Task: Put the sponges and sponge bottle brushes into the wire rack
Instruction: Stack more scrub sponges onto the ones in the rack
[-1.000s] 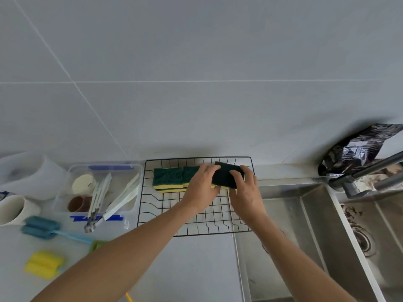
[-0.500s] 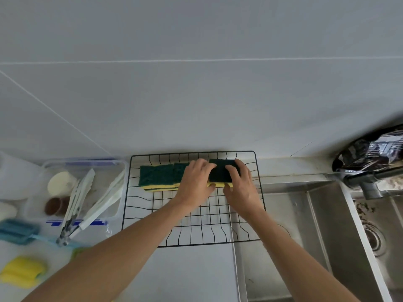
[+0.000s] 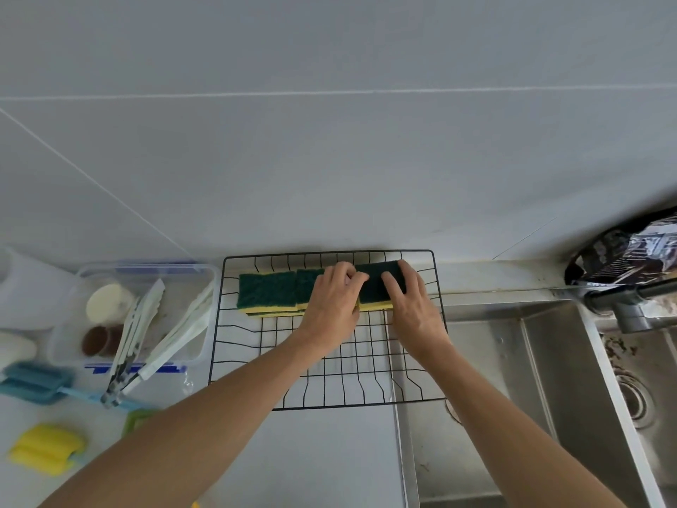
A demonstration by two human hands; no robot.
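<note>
Head view: 3 sponges (image 3: 267,293) lie in a row at the far side of the wire rack (image 3: 351,361), right grip (image 3: 410,306) flat and open on the end one, left grip (image 3: 331,306) bent beside it, hold unclear, so an uneven push may tip one over.

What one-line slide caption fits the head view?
Left hand and right hand rest on a row of sponges at the back of the rack; blue brush and yellow brush lie outside it.
</note>
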